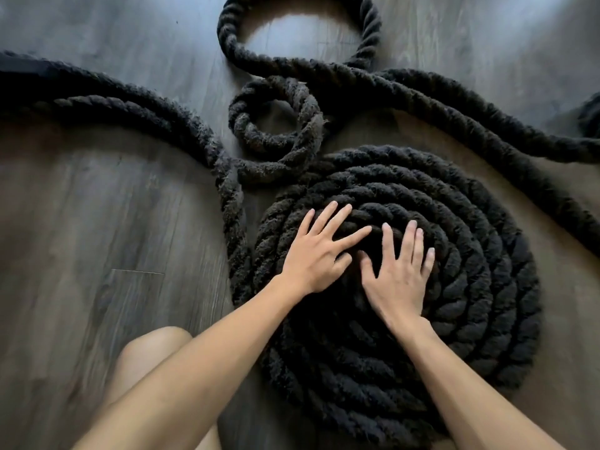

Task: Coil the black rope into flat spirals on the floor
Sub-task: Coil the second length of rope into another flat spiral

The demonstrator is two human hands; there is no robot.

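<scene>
**Pressing both palms on the rope spiral**

Pressing down, I keep my left hand (316,251) and my right hand (397,274) flat, fingers spread apart, on the middle of the thick black twisted rope (487,254). They grip nothing. The rope makes a big flat spiral in the lower right of the frame, on the dark grey wooden plank floor (97,222). A smaller loose coil (276,125) lies just above it, at the centre. More rope runs to the upper left, the top and the right edge. My bare knee (152,352) is at lower left.
</scene>
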